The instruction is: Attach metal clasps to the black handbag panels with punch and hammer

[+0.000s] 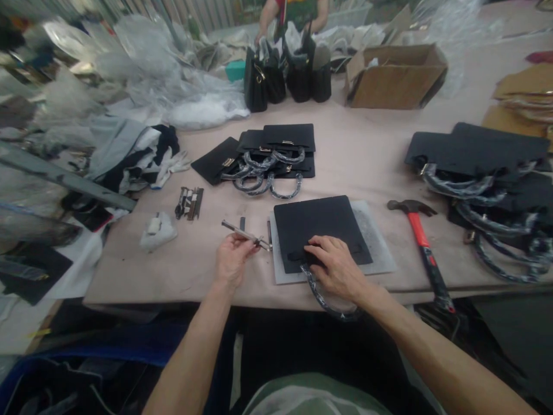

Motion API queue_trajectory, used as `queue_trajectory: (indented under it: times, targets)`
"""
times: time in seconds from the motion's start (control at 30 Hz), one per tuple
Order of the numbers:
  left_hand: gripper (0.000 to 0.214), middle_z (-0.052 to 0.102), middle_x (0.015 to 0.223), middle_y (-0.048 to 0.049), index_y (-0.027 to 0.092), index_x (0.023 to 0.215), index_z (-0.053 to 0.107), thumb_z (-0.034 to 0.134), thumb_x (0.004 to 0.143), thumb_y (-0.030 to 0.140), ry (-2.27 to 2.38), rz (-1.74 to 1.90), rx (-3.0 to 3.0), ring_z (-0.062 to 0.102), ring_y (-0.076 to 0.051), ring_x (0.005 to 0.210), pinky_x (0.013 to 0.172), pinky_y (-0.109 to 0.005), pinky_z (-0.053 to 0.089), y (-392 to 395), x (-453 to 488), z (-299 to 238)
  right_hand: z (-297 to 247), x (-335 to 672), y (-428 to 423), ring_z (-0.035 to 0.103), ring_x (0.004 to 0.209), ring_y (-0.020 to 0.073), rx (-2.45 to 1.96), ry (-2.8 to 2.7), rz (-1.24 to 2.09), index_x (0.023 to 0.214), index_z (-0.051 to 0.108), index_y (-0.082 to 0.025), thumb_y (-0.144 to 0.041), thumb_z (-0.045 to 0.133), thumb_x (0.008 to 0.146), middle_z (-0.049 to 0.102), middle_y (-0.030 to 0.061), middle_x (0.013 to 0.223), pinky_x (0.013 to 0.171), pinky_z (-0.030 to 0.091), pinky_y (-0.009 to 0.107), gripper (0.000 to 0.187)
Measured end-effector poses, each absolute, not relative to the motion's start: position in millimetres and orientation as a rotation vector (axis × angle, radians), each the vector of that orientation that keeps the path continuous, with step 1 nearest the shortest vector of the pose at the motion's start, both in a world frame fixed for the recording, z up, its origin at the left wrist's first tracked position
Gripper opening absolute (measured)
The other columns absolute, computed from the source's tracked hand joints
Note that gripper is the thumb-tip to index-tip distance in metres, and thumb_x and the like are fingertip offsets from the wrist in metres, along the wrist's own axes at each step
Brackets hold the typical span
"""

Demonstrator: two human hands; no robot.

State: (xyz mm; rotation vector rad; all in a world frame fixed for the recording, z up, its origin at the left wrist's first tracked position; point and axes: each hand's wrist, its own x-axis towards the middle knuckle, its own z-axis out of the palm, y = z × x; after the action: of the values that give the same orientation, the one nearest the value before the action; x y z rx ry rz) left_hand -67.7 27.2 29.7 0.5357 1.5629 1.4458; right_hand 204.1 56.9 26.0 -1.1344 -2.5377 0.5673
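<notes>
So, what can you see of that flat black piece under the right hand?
The black piece is flat, nearly rectangular and dull-surfaced, perhaps leather or similar. It lies slightly turned on a pale sheet. At its near side a dark handle wrapped in clear plastic loops out; the right hand, resting on the piece's near part, partly hides the join.

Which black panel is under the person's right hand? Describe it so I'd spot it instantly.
Find the beige table, then the red-and-black hammer toward its right. Just left of that, under the right hand, lies a black bag panel on a pale sheet. Unlike the piled panels beyond, it lies singly, its plastic-wrapped handle jutting past the near edge.
</notes>
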Motion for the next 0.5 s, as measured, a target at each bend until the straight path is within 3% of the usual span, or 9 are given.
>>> queue_trajectory:
  times: [0.13,0.37,0.47,0.5]
  targets:
    - [0.016,0.070,0.080,-0.0029,0.017,0.082,0.054,0.065,0.072,0.021,1.665,1.444,0.624,0.072,-0.016,0.076,0.076,-0.030,0.061,30,-36,12,25,203,56,0.049,0.124,0.0304,-1.153,-2.523,0.571,0.127,0.065,-0.020,-0.020,0.058,0.085,0.058,0.0123,0.135,0.107,0.037,0.049,0.043]
    - [0.010,0.068,0.073,-0.0021,0.015,0.079,0.058,0.060,0.071,0.010,1.778,1.224,0.491,0.068,-0.013,0.061,0.050,-0.019,0.051,42,-37,4,30,200,54,0.049,0.123,0.0307,-1.171,-2.526,0.553,0.125,0.065,-0.019,-0.019,0.054,0.086,0.058,0.0128,0.135,0.109,0.036,0.049,0.041]
    - [0.005,0.065,0.066,-0.0010,0.013,0.082,0.060,0.061,0.082,0.019,1.850,1.047,0.388,0.058,-0.010,0.044,0.037,-0.017,0.038,50,-43,13,28,200,54,0.048,0.125,0.0311,-1.156,-2.520,0.540,0.125,0.065,-0.017,-0.018,0.054,0.086,0.059,0.0133,0.134,0.110,0.034,0.050,0.041]
    - [0.014,0.064,0.063,-0.0011,0.013,0.081,0.061,0.061,0.087,0.025,1.852,0.989,0.337,0.055,-0.009,0.040,0.035,-0.017,0.035,54,-45,16,27,200,54,0.048,0.125,0.0311,-1.150,-2.518,0.530,0.125,0.065,-0.017,-0.018,0.053,0.086,0.059,0.0135,0.134,0.111,0.033,0.050,0.041]
